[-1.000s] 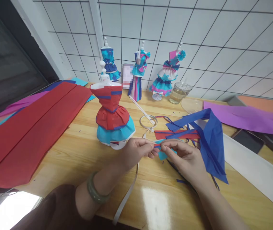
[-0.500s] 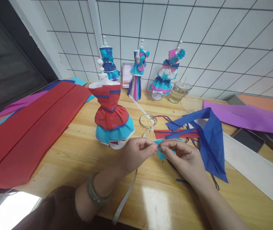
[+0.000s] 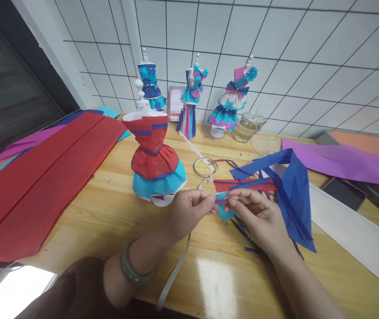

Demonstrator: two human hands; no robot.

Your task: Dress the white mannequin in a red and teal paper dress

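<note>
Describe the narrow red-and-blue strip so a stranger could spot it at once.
On the pale wooden table, find the bare left hand and right hand. The narrow red-and-blue strip stretches between them, pinched in both, unlike the flat red scrap lying beyond.

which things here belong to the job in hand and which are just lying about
Belong:
- red-and-blue strip, pinched between left hand and right hand
- probably, by matching colours, red-topped dress form and blue fabric

Likely just lying about:
- lidded cup
- dark phone-like slab
</note>
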